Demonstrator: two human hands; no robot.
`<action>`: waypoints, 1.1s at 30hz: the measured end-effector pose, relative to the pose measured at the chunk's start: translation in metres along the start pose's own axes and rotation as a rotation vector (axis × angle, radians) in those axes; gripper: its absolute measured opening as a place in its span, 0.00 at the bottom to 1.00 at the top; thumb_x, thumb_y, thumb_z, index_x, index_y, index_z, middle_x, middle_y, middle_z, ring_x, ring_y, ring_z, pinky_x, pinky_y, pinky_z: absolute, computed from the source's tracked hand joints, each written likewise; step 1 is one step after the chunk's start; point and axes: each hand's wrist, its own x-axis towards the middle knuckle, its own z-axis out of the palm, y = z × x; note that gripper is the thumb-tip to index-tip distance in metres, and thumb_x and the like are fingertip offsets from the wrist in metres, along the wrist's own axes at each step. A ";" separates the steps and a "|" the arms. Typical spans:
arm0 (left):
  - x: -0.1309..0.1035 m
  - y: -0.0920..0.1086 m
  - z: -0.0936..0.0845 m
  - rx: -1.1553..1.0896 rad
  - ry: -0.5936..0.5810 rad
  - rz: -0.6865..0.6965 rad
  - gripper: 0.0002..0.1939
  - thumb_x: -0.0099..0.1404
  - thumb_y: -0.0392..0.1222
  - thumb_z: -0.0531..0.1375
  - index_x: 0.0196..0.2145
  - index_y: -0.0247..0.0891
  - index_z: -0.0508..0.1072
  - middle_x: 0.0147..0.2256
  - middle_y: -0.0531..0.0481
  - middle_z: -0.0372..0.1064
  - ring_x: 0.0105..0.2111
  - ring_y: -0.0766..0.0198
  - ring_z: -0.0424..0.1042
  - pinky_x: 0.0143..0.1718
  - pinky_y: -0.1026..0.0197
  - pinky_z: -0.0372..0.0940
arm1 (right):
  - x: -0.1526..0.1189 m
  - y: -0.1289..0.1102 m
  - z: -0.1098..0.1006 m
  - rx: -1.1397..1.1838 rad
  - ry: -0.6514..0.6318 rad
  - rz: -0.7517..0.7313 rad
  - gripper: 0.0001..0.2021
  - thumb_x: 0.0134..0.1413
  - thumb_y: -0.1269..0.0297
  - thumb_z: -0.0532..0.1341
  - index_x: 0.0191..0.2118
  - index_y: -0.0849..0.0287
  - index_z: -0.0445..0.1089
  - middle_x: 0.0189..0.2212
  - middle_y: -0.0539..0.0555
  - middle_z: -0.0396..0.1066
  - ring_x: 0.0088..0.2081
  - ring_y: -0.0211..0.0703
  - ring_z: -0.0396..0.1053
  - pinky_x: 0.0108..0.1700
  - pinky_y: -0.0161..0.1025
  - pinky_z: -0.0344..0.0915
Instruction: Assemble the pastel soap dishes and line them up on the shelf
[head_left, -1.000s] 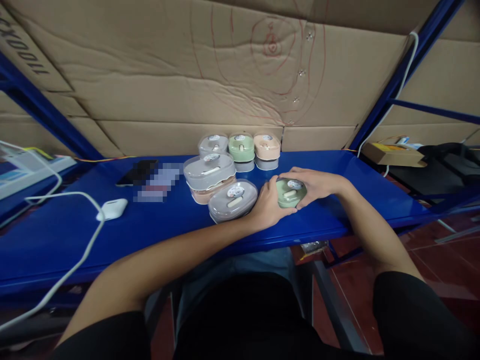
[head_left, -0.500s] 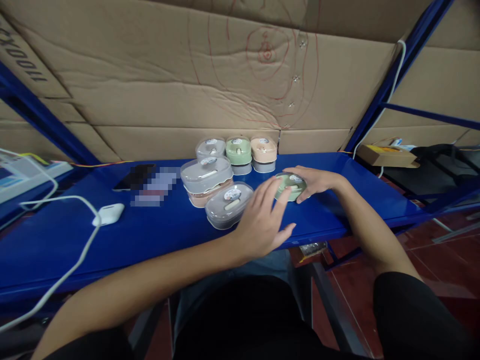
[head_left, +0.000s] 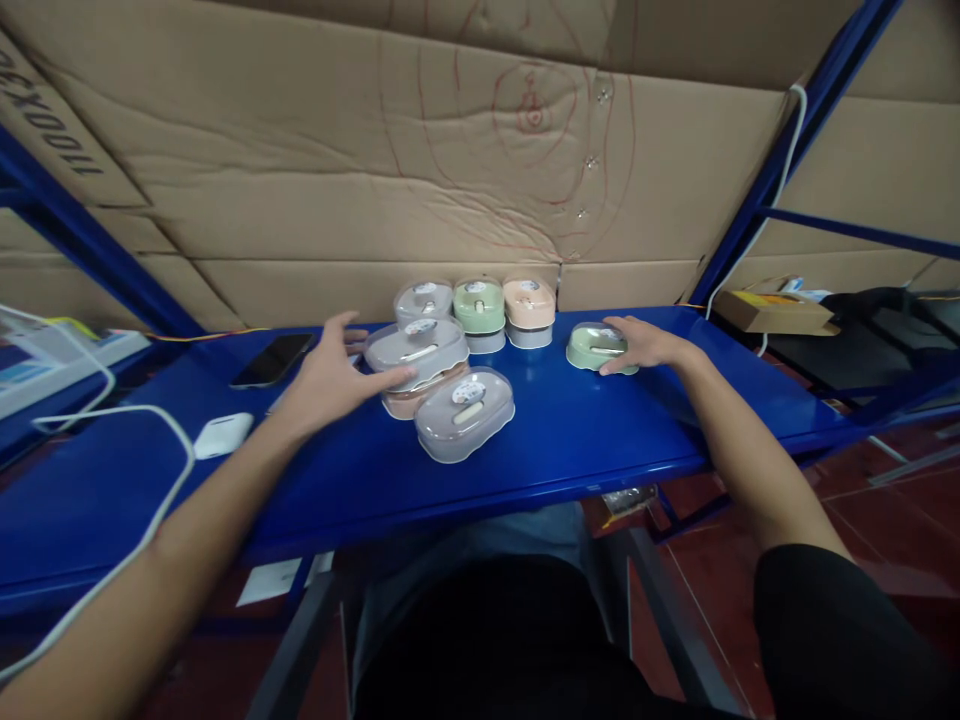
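Observation:
My left hand (head_left: pixel 328 378), with thumb and fingers spread, is at the left end of a grey lidded box (head_left: pixel 441 345) that sits on a pink box (head_left: pixel 405 403). Its thumb overlaps the front of the grey box; whether it touches cannot be told. My right hand (head_left: pixel 646 345) grips the right end of a low green lidded box (head_left: pixel 589 345), which rests on the blue shelf. In front of the stack lies another grey box (head_left: pixel 466 415) with a clear domed lid, set at a slant.
Grey (head_left: pixel 421 300), green (head_left: pixel 478 305) and peach (head_left: pixel 529 303) boxes stand in a row before the cardboard wall (head_left: pixel 300 220). A phone (head_left: pixel 274 360), a white earbud case (head_left: pixel 223 435) and a white cable (head_left: pixel 176 480) are on the left. A cardboard box (head_left: pixel 776 313) is at the right.
My left hand has moved left, from beside the low green box to the stacked grey box. My right hand and the green box have shifted slightly back and right.

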 end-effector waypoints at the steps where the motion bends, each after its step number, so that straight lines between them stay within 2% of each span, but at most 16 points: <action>1: -0.001 -0.001 0.004 -0.015 -0.031 -0.010 0.63 0.52 0.58 0.81 0.75 0.36 0.58 0.71 0.26 0.69 0.66 0.32 0.75 0.67 0.31 0.72 | 0.001 0.002 0.000 -0.005 0.009 0.010 0.66 0.36 0.30 0.80 0.79 0.55 0.62 0.70 0.68 0.71 0.69 0.78 0.70 0.74 0.66 0.65; 5: -0.006 0.002 0.018 -0.006 -0.035 0.033 0.58 0.51 0.59 0.80 0.72 0.36 0.63 0.72 0.28 0.67 0.70 0.32 0.71 0.72 0.31 0.67 | 0.003 0.007 0.000 0.001 0.016 0.006 0.64 0.37 0.31 0.80 0.78 0.54 0.64 0.69 0.67 0.73 0.68 0.78 0.71 0.73 0.67 0.66; 8: -0.008 0.003 0.022 -0.021 -0.029 0.047 0.56 0.52 0.59 0.80 0.71 0.37 0.64 0.72 0.29 0.68 0.70 0.33 0.72 0.72 0.32 0.67 | 0.004 0.008 0.000 -0.003 0.007 -0.001 0.65 0.37 0.30 0.79 0.79 0.57 0.64 0.70 0.69 0.72 0.69 0.78 0.71 0.73 0.66 0.67; 10: -0.009 0.001 0.022 -0.039 -0.030 0.057 0.55 0.52 0.59 0.80 0.70 0.38 0.64 0.71 0.30 0.68 0.69 0.34 0.72 0.72 0.32 0.68 | 0.003 0.008 0.000 -0.009 0.005 -0.007 0.65 0.38 0.30 0.79 0.79 0.58 0.63 0.70 0.69 0.72 0.69 0.78 0.70 0.73 0.65 0.67; 14: -0.009 -0.003 0.021 -0.051 -0.038 0.070 0.57 0.50 0.59 0.80 0.70 0.38 0.63 0.71 0.30 0.68 0.69 0.35 0.72 0.72 0.34 0.68 | 0.003 0.008 0.001 0.001 0.011 -0.016 0.65 0.37 0.29 0.79 0.79 0.53 0.63 0.69 0.66 0.72 0.68 0.76 0.71 0.74 0.65 0.66; 19: -0.012 -0.003 0.020 -0.018 -0.031 0.082 0.58 0.49 0.59 0.80 0.70 0.39 0.63 0.70 0.30 0.69 0.68 0.32 0.73 0.70 0.31 0.69 | 0.004 0.008 -0.001 -0.003 -0.008 0.008 0.68 0.36 0.28 0.78 0.80 0.59 0.61 0.71 0.70 0.70 0.70 0.78 0.69 0.75 0.66 0.65; 23: -0.016 -0.003 0.018 0.038 0.006 0.088 0.58 0.48 0.61 0.80 0.69 0.39 0.64 0.68 0.29 0.71 0.68 0.27 0.72 0.70 0.28 0.68 | -0.002 0.016 -0.009 0.080 -0.060 -0.046 0.64 0.38 0.31 0.79 0.80 0.49 0.61 0.74 0.62 0.70 0.75 0.78 0.65 0.77 0.68 0.63; 26: -0.020 -0.006 0.013 0.043 0.009 0.091 0.56 0.49 0.62 0.80 0.69 0.40 0.64 0.68 0.32 0.71 0.68 0.28 0.71 0.70 0.28 0.68 | -0.007 0.022 -0.016 0.184 -0.091 -0.087 0.60 0.42 0.35 0.78 0.80 0.49 0.63 0.75 0.61 0.70 0.74 0.76 0.67 0.77 0.68 0.64; 29: -0.025 -0.010 0.007 0.023 0.002 0.089 0.56 0.50 0.63 0.79 0.69 0.40 0.64 0.67 0.35 0.71 0.67 0.29 0.72 0.70 0.29 0.69 | -0.007 0.023 -0.017 0.200 -0.073 -0.039 0.59 0.43 0.35 0.77 0.78 0.53 0.65 0.73 0.62 0.73 0.69 0.74 0.74 0.74 0.64 0.69; 33: -0.031 -0.017 0.005 -0.028 0.013 0.101 0.55 0.50 0.63 0.79 0.68 0.41 0.64 0.66 0.39 0.70 0.66 0.31 0.73 0.69 0.30 0.70 | 0.001 0.020 -0.010 0.096 0.025 0.082 0.56 0.44 0.31 0.75 0.75 0.53 0.69 0.68 0.61 0.77 0.66 0.74 0.76 0.70 0.64 0.72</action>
